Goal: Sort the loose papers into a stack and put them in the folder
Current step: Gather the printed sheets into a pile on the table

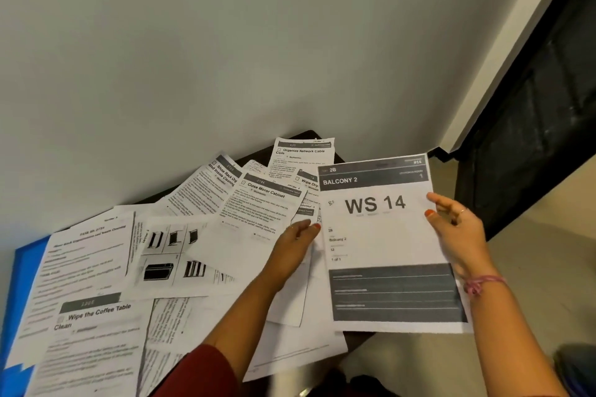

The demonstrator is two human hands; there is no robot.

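I am looking down at a dark table (pixel 338 156) pushed against a pale wall (pixel 225 42), and it is covered with loose printed papers (pixel 180 248) lying fanned and overlapping in no order. My right hand (pixel 458 229) holds one sheet (pixel 383 245) by its right edge, thumb on the printed face and the other fingers behind it. That sheet is lifted slightly above the pile at the right and reads "BALCONY 2" and "WS 14" in large type, with a dark grey block across its lower part. My left hand (pixel 296 242) reaches in at the sheet's left edge with fingers fairly straight, fingertips at the paper's side; I cannot tell whether it grips the sheet or only touches it. A pink thread bracelet (pixel 480 284) circles my right wrist, and a dark red sleeve (pixel 196 371) covers my left forearm.

The blue folder (pixel 22 271) lies flat at the far left of the table, mostly buried beneath the papers, with only its left edge showing. Whether any sheets are inside it I cannot tell. Readable headings among the loose pages include "Wipe the Coffee Table Clean", "Close Mirror Cabinet" and "Organize Network Cable Coils".
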